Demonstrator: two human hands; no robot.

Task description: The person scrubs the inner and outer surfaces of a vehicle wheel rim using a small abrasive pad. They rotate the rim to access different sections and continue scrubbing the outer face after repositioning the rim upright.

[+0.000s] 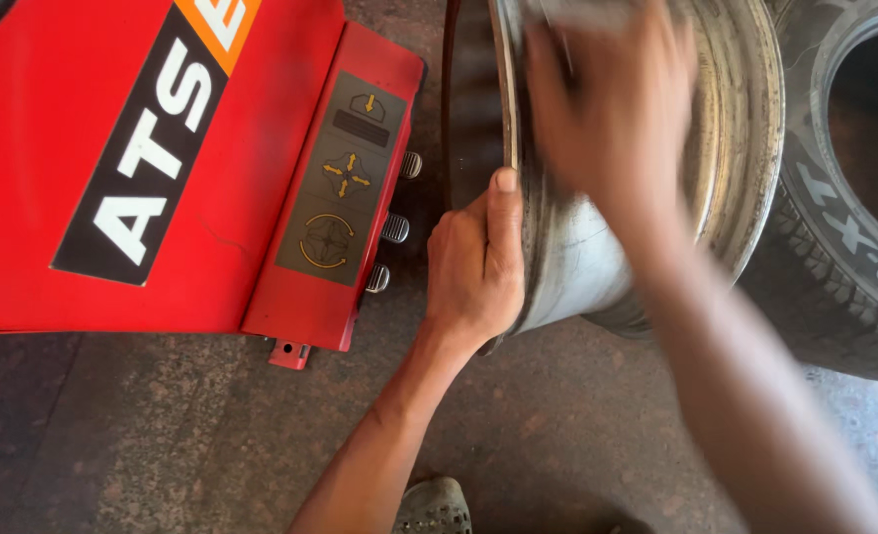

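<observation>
A bare silver metal wheel rim [736, 129] stands upright on the concrete floor next to a red tyre machine. My left hand [473, 262] grips the rim's near left edge, thumb lying along the flange. My right hand [612, 104] is blurred with motion and rests over the top of the rim's barrel. It seems to press a grey pad or cloth [582, 12] against the metal, but the blur hides what it holds.
The red tyre machine [162, 168] fills the left, with three metal foot pedals [395, 228] on its side panel. A black tyre [844, 237] leans behind the rim at right. My sandalled foot [434, 509] shows at the bottom on the concrete floor [162, 435].
</observation>
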